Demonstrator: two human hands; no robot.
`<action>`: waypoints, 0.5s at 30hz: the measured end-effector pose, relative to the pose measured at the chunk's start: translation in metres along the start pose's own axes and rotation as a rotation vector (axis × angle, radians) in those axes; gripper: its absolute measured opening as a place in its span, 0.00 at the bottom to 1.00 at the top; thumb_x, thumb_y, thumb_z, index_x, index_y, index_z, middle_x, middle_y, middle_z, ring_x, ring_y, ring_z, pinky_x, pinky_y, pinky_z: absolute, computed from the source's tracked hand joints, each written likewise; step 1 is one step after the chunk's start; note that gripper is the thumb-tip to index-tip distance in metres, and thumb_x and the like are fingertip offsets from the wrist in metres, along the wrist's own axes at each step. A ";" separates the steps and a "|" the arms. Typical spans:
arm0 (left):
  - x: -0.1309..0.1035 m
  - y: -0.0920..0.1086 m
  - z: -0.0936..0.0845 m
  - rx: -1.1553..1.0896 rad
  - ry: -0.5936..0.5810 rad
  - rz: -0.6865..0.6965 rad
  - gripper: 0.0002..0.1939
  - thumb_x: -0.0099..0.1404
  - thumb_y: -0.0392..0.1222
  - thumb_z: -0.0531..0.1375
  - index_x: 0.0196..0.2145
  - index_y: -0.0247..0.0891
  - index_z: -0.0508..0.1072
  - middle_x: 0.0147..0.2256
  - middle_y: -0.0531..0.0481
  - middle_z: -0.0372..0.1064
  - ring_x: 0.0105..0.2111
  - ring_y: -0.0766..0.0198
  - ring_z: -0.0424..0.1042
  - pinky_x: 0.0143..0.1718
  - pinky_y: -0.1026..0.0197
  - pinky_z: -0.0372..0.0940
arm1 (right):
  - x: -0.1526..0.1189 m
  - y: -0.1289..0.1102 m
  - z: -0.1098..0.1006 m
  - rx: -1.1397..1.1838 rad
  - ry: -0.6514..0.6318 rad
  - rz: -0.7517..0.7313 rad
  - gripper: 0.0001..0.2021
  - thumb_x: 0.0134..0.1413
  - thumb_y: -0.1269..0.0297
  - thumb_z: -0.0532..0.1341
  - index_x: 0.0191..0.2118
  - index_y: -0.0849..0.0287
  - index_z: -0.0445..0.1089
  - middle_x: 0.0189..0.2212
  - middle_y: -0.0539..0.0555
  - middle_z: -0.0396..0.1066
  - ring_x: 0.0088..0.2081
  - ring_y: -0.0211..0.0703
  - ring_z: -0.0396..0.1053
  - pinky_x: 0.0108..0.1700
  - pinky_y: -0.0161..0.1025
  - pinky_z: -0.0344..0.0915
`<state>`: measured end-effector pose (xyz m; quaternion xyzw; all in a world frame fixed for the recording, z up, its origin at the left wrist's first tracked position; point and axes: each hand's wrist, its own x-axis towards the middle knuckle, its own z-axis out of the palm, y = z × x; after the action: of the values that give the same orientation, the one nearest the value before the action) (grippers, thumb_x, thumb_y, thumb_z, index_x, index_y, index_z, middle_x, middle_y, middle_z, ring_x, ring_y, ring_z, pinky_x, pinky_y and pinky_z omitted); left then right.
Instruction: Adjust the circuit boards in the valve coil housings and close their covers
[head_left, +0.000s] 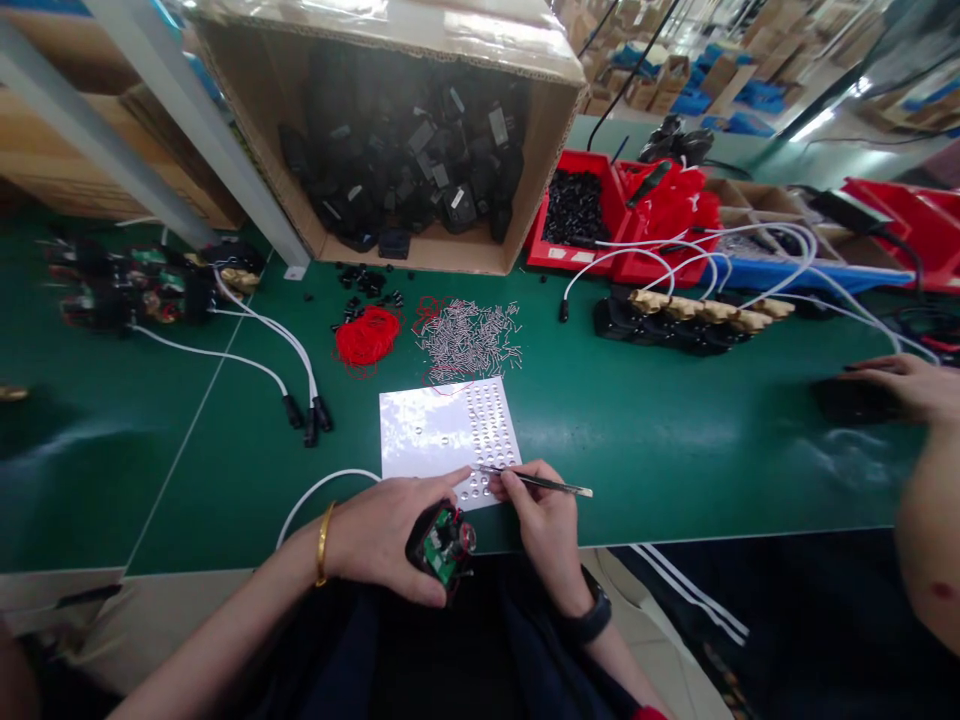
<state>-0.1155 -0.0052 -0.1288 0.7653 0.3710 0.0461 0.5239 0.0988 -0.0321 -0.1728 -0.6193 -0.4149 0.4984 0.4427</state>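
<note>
My left hand (pixel 386 535) grips a small black housing with a green circuit board (pixel 442 545) inside it, held at the near table edge. Its index finger stretches onto a white sticker sheet (pixel 420 435) covered with small round dots. My right hand (pixel 544 520) pinches metal tweezers (pixel 540 483), whose tip touches the sheet's lower right rows beside that fingertip. A white cable (pixel 319 490) curves from the housing past my left wrist.
Behind the sheet lie a pile of small metal pins (pixel 469 335) and a red wire bundle (pixel 367 338). A cardboard box of black parts (pixel 420 160) stands behind, red bins (pixel 581 215) to its right. Another person's hand (pixel 900 385) rests at the far right.
</note>
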 end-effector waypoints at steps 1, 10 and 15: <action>0.000 0.001 0.000 0.004 0.001 -0.008 0.52 0.44 0.54 0.67 0.62 0.41 0.48 0.55 0.42 0.62 0.52 0.47 0.64 0.53 0.52 0.58 | 0.000 -0.001 -0.001 -0.001 -0.017 0.003 0.12 0.51 0.55 0.63 0.29 0.59 0.67 0.25 0.54 0.74 0.27 0.46 0.73 0.32 0.40 0.69; 0.000 -0.001 0.001 -0.031 0.019 -0.013 0.53 0.43 0.53 0.67 0.62 0.42 0.48 0.54 0.42 0.63 0.51 0.47 0.65 0.53 0.51 0.59 | 0.002 -0.001 -0.007 -0.015 -0.103 0.018 0.12 0.53 0.55 0.61 0.29 0.58 0.66 0.25 0.55 0.74 0.28 0.47 0.73 0.33 0.41 0.69; -0.008 -0.004 0.001 -0.171 0.136 0.066 0.38 0.40 0.52 0.70 0.50 0.43 0.67 0.58 0.44 0.56 0.56 0.46 0.59 0.55 0.50 0.56 | 0.001 -0.002 -0.003 0.029 -0.065 0.028 0.12 0.51 0.56 0.63 0.34 0.58 0.65 0.26 0.53 0.74 0.29 0.46 0.74 0.34 0.40 0.70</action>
<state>-0.1230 -0.0104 -0.1296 0.7247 0.3750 0.1465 0.5592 0.1017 -0.0308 -0.1712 -0.6021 -0.4131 0.5305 0.4306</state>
